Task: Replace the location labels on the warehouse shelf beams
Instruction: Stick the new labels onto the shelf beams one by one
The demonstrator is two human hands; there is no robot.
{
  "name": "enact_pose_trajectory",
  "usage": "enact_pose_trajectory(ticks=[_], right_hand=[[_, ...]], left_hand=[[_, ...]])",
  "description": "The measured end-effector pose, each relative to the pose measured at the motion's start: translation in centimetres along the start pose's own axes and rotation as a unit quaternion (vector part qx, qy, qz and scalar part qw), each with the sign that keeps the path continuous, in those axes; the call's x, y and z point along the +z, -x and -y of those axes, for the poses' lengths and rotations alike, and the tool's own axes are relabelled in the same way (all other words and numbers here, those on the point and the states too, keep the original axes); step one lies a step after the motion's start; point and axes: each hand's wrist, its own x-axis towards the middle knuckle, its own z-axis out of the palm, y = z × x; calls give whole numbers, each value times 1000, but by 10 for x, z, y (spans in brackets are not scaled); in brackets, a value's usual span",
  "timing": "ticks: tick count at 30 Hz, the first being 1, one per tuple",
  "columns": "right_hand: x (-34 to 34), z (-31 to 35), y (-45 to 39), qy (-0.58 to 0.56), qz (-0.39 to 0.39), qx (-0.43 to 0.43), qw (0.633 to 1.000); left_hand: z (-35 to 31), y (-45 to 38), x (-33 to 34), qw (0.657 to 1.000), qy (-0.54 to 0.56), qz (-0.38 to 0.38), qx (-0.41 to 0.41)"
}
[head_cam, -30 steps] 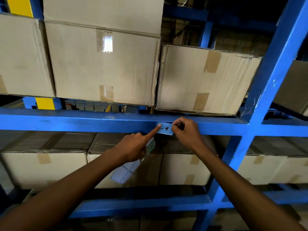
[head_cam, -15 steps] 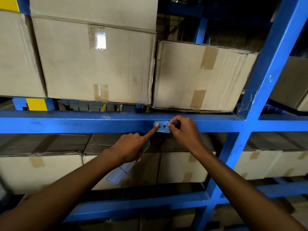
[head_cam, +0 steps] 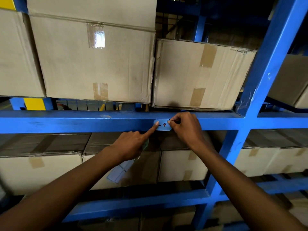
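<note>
A small pale blue label (head_cam: 163,125) with a handwritten "4" lies flat on the face of the blue shelf beam (head_cam: 83,121). My left hand (head_cam: 131,145) presses its index fingertip on the label's left end, while its other fingers are curled around a strip of pale blue labels (head_cam: 120,170) that hangs below the palm. My right hand (head_cam: 185,129) pinches the label's right end between thumb and forefinger, covering that edge.
Taped cardboard boxes (head_cam: 93,59) stand on the beam, and more boxes (head_cam: 181,165) fill the shelf below. A blue upright post (head_cam: 260,84) rises at the right. A lower blue beam (head_cam: 136,203) crosses under my forearms.
Both hands stay on the label. The view has shifted slightly, and my left fingertip has slid a little along the label's left end.
</note>
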Motion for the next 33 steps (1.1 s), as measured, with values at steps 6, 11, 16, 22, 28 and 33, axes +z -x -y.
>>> enact_pose_trajectory(ticks=[6,11,16,22,28,33], right_hand=[[-6,-2,-3,47,24,52,997],[-19,-16,-2,-14,37,52,998],[-18,-8,-4,-19,37,-13,999],[-16,-15,-6,-6,47,-51,998],[-2,-24,6,72,87,-88,990],[3,-30,6,60,106,-63,991]], left_hand=[[4,1,1,1000,-5,-12,4],[7,4,-1,1000,8,-23,-2],[3,3,-6,1000,-7,-22,-6],[2,4,-9,998,-41,-34,-15],[1,6,1,996,-86,-28,0],[5,8,5,994,-107,-34,-3]])
